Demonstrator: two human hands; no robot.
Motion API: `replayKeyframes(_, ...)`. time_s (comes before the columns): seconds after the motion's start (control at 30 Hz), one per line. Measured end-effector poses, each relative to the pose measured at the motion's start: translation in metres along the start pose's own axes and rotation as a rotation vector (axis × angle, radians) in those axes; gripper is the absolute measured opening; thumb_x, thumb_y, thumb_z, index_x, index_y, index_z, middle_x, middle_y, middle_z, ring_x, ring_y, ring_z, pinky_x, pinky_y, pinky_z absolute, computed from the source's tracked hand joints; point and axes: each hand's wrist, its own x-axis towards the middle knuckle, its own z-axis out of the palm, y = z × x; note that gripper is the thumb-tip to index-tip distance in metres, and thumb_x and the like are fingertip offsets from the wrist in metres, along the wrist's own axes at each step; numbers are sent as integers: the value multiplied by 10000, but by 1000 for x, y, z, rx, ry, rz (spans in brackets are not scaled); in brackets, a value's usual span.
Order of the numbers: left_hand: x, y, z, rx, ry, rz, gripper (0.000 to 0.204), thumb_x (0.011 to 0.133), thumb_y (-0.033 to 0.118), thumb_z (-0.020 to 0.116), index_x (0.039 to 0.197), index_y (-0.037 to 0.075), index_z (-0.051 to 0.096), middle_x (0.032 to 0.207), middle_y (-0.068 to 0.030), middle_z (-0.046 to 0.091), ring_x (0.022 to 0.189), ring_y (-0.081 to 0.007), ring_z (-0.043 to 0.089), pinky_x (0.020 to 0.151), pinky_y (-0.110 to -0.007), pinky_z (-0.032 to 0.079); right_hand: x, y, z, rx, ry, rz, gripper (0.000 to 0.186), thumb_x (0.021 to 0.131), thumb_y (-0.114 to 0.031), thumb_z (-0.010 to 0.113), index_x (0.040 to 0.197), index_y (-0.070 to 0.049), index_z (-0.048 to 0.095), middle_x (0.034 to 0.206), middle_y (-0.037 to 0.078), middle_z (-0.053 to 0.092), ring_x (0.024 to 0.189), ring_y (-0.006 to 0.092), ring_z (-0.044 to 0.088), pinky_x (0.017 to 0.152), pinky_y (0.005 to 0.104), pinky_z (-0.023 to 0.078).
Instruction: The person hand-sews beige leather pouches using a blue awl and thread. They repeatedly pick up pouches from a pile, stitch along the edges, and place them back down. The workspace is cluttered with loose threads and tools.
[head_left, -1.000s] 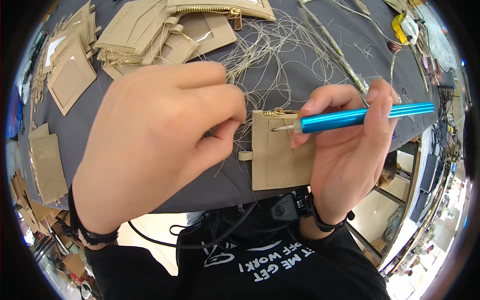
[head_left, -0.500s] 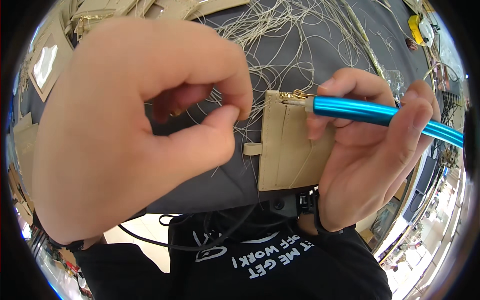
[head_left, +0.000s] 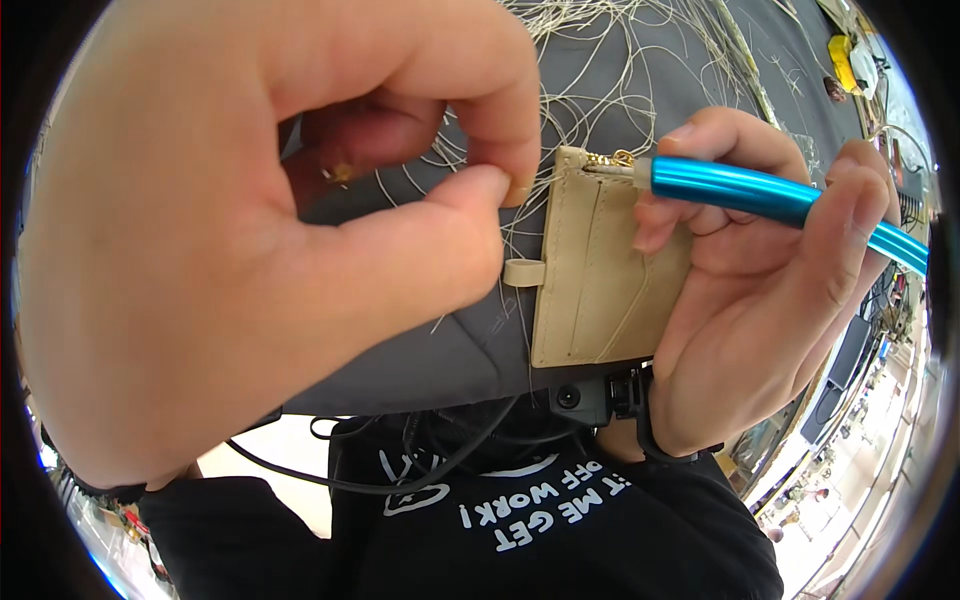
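My right hand (head_left: 770,300) holds a beige leather card wallet (head_left: 600,280) upright, close to the camera, together with a blue metal pen-shaped tool (head_left: 760,195). The tool's tip rests by the gold zipper end at the wallet's top edge. My left hand (head_left: 250,230) fills the left half of the view. Its thumb and forefinger pinch a thin pale thread (head_left: 535,185) at the wallet's top left corner. A small tab sticks out of the wallet's left side.
A dark grey cloth (head_left: 640,80) covers the table below, strewn with several loose pale threads (head_left: 600,40). A yellow object (head_left: 848,48) lies at the far right. A black cable (head_left: 400,470) hangs over my dark shirt near the table's front edge.
Both hands and the wallet have risen much closer to the camera. The left fingers have shifted right and now pinch the thread at the wallet's top corner.
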Motion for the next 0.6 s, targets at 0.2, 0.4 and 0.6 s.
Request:
replayKeyframes(0.2, -7, -6, -4, 5, -12, 13, 116, 664, -4, 603, 766, 33, 644, 685, 30, 535, 550, -26, 371, 515, -204, 251, 0, 1, 0, 4, 15, -3, 348, 1045, -395, 301, 1153, -69, 356, 897, 244, 620, 612, 187, 585, 584, 279, 500)
replayKeyframes(0.4, -3, -1, 5, -83, -9, -82, 110, 706, -5, 628, 812, 23, 626, 746, 25, 514, 624, -31, 372, 562, -185, 278, -3, 1, 1, 50, 38, 4, 370, 1045, -392, 302, 1191, -58, 368, 892, 248, 616, 615, 203, 597, 588, 290, 501)
replayKeyframes(0.6, -2, -8, 17, -128, 8, -56, 123, 709, 5, 658, 804, 18, 580, 727, 34, 484, 639, -38, 351, 567, -183, 277, -2, 0, 0, 37, 32, 16, 385, 1045, -391, 301, 1215, -51, 362, 893, 254, 611, 613, 214, 594, 603, 302, 499)
